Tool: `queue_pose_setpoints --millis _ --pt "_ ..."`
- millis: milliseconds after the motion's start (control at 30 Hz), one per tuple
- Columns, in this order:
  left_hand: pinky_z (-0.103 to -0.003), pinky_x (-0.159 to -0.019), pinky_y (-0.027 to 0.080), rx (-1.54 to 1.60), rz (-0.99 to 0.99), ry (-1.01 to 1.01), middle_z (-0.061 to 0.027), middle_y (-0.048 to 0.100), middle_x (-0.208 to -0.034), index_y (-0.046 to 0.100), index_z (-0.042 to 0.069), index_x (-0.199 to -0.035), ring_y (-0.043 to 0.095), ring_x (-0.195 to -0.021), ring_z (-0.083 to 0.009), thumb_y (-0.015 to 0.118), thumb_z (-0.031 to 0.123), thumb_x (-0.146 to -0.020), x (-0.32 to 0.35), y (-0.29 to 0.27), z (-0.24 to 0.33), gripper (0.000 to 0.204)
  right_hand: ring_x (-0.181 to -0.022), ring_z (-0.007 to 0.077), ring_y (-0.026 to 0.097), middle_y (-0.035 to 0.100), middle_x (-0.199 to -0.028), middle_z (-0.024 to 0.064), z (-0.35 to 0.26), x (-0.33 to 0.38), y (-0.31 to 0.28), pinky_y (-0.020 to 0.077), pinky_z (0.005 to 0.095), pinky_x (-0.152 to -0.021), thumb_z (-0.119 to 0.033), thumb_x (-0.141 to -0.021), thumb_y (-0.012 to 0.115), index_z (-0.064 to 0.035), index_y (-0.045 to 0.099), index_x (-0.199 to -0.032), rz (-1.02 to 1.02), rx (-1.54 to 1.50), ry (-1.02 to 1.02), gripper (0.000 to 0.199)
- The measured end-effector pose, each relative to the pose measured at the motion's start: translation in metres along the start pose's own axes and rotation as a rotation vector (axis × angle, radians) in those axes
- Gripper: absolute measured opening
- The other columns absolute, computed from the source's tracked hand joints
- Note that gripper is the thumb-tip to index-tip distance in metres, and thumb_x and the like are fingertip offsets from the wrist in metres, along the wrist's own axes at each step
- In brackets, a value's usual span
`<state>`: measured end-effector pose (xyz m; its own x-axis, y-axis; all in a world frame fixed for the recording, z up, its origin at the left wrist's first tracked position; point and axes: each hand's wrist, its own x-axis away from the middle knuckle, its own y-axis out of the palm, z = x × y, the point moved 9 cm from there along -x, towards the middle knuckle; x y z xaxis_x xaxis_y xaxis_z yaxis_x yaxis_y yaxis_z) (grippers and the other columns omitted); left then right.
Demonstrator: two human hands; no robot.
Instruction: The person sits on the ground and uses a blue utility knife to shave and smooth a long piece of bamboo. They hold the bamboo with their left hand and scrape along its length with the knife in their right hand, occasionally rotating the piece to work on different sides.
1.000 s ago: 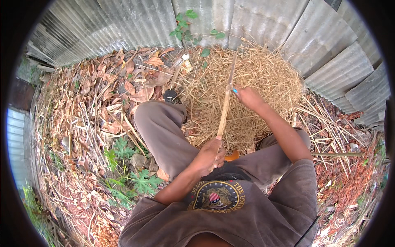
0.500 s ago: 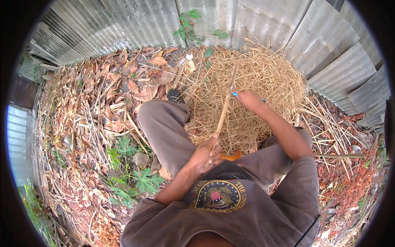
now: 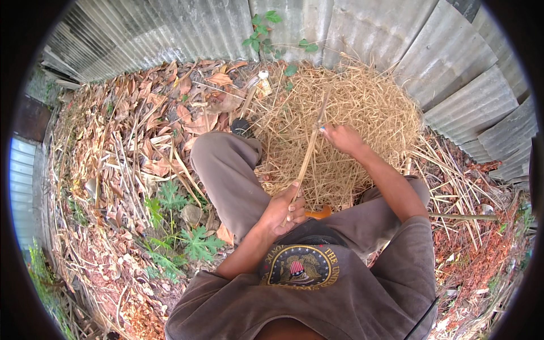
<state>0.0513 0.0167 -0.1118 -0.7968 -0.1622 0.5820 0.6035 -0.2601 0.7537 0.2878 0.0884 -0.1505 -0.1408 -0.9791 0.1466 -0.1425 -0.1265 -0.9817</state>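
Note:
My left hand (image 3: 283,211) is closed round the lower end of a long, pale wooden stick (image 3: 309,152), which slants up and to the right over the straw. Farther along the stick, my right hand (image 3: 341,137) is closed on a small tool with blue parts (image 3: 322,130). The front of this tool meets the stick's side; the fingers cover most of it, so its exact kind does not show. Between my legs, near the left hand, lies a curved orange handle (image 3: 320,212), partly hidden.
A heap of dry straw (image 3: 374,107) lies in front of me, against a corrugated metal fence (image 3: 362,34). Dry brown leaves (image 3: 164,107) spread at the left, with a green plant (image 3: 201,243) beside my knee. A small white-capped bottle (image 3: 263,85) lies by the straw.
Both hands keep their hold, and the stick stays nearly in place. My right hand has turned slightly, and less of the blue tool shows. The whole view has shifted a little.

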Motion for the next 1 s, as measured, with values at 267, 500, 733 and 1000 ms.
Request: queue_pose_setpoints --millis 267,500,733,1000 --pt "-0.022 -0.042 0.027 -0.038 0.032 -0.02 0.008 0.031 -0.051 0.047 0.009 -0.09 0.025 -0.038 -0.005 0.044 0.037 -0.101 -0.004 -0.015 -0.004 0.03 -0.051 0.0207 0.055 0.047 -0.056 0.0087 -0.007 0.003 0.005 0.0497 0.0391 -0.046 -0.036 -0.103 0.029 0.0005 0.053 -0.11 -0.199 -0.03 0.043 0.045" --pt "-0.022 -0.042 0.027 -0.019 0.038 -0.025 0.0083 0.031 -0.05 0.045 0.011 -0.086 0.025 -0.038 -0.0047 0.044 0.038 -0.101 -0.014 -0.035 -0.005 0.03 -0.051 0.0192 0.05 0.045 -0.058 0.0069 -0.009 -0.007 0.022 0.0489 0.037 -0.049 -0.04 -0.103 0.028 -0.002 0.055 -0.11 -0.248 -0.163 0.038 0.047" --pt "-0.022 -0.042 0.025 -0.018 0.001 -0.009 0.0092 0.031 -0.05 0.044 0.014 -0.083 0.024 -0.038 -0.0042 0.043 0.037 -0.101 -0.025 -0.051 0.001 0.029 -0.05 0.0165 0.043 0.042 -0.061 0.0063 -0.009 -0.028 0.046 0.0479 0.0361 -0.05 -0.037 -0.103 0.024 -0.0025 0.056 -0.104 -0.22 -0.27 0.009 0.048" --pt "-0.022 -0.041 0.026 0.027 -0.02 -0.026 0.0068 0.032 -0.054 0.038 0.015 -0.083 0.026 -0.041 -0.0051 0.041 0.036 -0.102 -0.041 -0.066 -0.001 0.028 -0.054 0.0159 0.044 0.043 -0.062 0.0056 -0.013 -0.036 0.055 0.0477 0.0371 -0.057 -0.035 -0.104 0.022 -0.0051 0.054 -0.089 -0.294 -0.391 0.092 0.046"
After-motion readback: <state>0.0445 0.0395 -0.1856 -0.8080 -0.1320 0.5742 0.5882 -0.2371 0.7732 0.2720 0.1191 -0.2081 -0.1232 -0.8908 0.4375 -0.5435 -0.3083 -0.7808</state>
